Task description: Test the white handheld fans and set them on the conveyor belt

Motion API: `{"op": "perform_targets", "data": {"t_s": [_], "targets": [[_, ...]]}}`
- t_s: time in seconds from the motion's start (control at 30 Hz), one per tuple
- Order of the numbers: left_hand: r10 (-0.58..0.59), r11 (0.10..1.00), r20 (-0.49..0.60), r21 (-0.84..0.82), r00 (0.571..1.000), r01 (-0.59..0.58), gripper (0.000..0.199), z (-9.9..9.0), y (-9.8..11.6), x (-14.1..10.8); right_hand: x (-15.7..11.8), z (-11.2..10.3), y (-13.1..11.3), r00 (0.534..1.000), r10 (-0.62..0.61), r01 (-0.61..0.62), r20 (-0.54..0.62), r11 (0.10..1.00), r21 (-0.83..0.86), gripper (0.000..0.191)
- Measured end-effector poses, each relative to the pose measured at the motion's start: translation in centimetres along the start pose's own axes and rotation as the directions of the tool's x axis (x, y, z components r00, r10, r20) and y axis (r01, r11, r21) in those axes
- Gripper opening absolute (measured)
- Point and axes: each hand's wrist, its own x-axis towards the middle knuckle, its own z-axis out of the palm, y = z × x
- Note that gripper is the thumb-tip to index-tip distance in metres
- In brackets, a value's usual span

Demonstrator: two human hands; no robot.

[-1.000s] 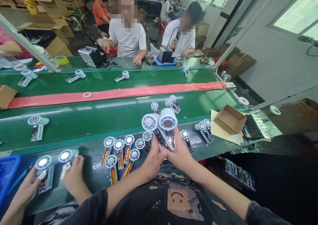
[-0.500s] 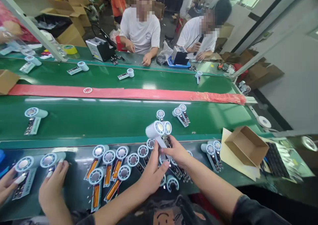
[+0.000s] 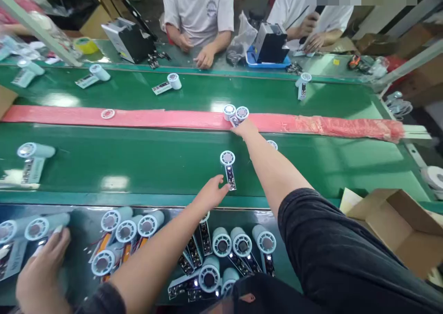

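Observation:
My right hand (image 3: 246, 128) reaches out over the red strip, fingers closed around the handles of two light-blue handheld fans (image 3: 235, 112) whose round heads point up. My left hand (image 3: 212, 193) is low over the near green belt, thumb and fingers apart. Its thumb is at the lower end of a single handheld fan (image 3: 227, 159) with a bare circuit board in its handle; whether they touch I cannot tell. Below my arms, several more fans (image 3: 242, 242) with exposed boards lie on the bench, and fans with orange parts (image 3: 126, 231) lie left of them.
The red strip (image 3: 194, 119) divides two green belts (image 3: 155, 159). Fans lie along the far belt. An open cardboard box (image 3: 391, 226) stands at right. At the left a co-worker's hand (image 3: 44, 263) holds a fan. Two people sit opposite beside black-and-white devices (image 3: 129, 39).
My right hand has carried the pair of fans forward from the near bench to the red strip. My left hand has let go of them and moved to the single fan. The view has tilted down.

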Motion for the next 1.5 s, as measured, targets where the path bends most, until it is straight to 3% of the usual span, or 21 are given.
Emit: {"op": "perform_targets", "data": {"t_s": [0.07, 0.1, 0.17, 0.27, 0.37, 0.5, 0.6, 0.73, 0.83, 1.0, 1.1, 1.17, 1.37, 1.5], "targets": [[-0.053, 0.996, 0.03, 0.067, 0.998, 0.051, 0.031, 0.6, 1.3, 2.6, -1.2, -2.6, 1.9, 0.997, -0.021, 0.018, -0.074, 0.999, -0.05, 0.086], [-0.078, 0.992, 0.037, 0.1, 0.996, 0.074, 0.03, 0.9, 2.0, 3.7, -2.2, -4.3, 3.4, 0.991, -0.055, 0.048, -0.126, 0.997, -0.06, 0.082], [-0.117, 0.982, 0.029, 0.15, 0.993, 0.112, 0.029, 1.4, 3.0, 5.5, -5.3, -7.4, 7.2, 0.965, -0.137, 0.119, -0.226, 0.989, -0.09, 0.06], [-0.153, 0.976, -0.011, 0.158, 0.988, 0.152, 0.024, 1.7, 3.7, 6.6, -10.6, -8.9, 12.9, 0.984, -0.019, -0.005, -0.176, 0.991, -0.136, 0.028], [-0.186, 0.981, -0.012, 0.049, 0.982, 0.187, 0.017, 1.2, 3.6, 5.8, -13.6, -6.1, 16.0, 0.994, 0.022, -0.04, -0.107, 0.985, -0.167, 0.024], [-0.212, 0.96, 0.01, -0.184, 0.977, 0.21, 0.012, -0.8, 3.2, 1.9, -13.0, -2.0, 16.0, 0.977, 0.043, -0.083, -0.21, 0.979, -0.184, 0.053], [-0.204, 0.933, 0.014, -0.299, 0.979, 0.199, 0.022, -2.5, 2.9, -2.2, -11.4, -0.9, 15.4, 0.968, 0.058, -0.098, -0.243, 0.983, -0.157, 0.072], [-0.177, 0.829, 0.097, -0.522, 0.979, 0.201, 0.039, -4.6, 2.6, -7.8, -11.1, -1.1, 15.8, 0.964, 0.095, -0.126, -0.249, 0.986, -0.111, 0.072], [-0.178, 0.793, 0.138, -0.566, 0.974, 0.225, 0.043, -6.1, 1.9, -11.5, -14.6, -1.2, 17.6, 0.964, 0.096, -0.121, -0.246, 0.989, -0.087, 0.071], [-0.17, 0.814, 0.193, -0.526, 0.966, 0.248, 0.047, -7.3, -0.4, -15.8, -26.5, 1.0, 22.6, 0.923, 0.05, -0.074, -0.382, 0.996, -0.049, 0.075], [-0.155, 0.834, 0.222, -0.493, 0.962, 0.249, 0.048, -6.9, -1.7, -16.9, -32.2, 3.5, 24.8, 0.891, 0.19, -0.227, -0.413, 0.973, -0.042, 0.076], [-0.165, 0.834, 0.259, -0.479, 0.952, 0.274, 0.046, -6.5, -2.2, -17.0, -34.0, 4.9, 25.2, 0.862, 0.296, -0.342, -0.411, 0.939, -0.041, 0.077], [-0.167, 0.835, 0.332, -0.453, 0.929, 0.312, 0.041, -5.6, -3.4, -16.3, -34.7, 6.2, 24.0, 0.835, 0.345, -0.424, -0.429, 0.9, -0.101, 0.077], [-0.126, 0.828, 0.268, -0.502, 0.955, 0.25, 0.044, -5.1, -4.1, -16.5, -34.8, 5.1, 23.0, 0.865, 0.329, -0.42, -0.379, 0.888, -0.187, 0.047]]}}
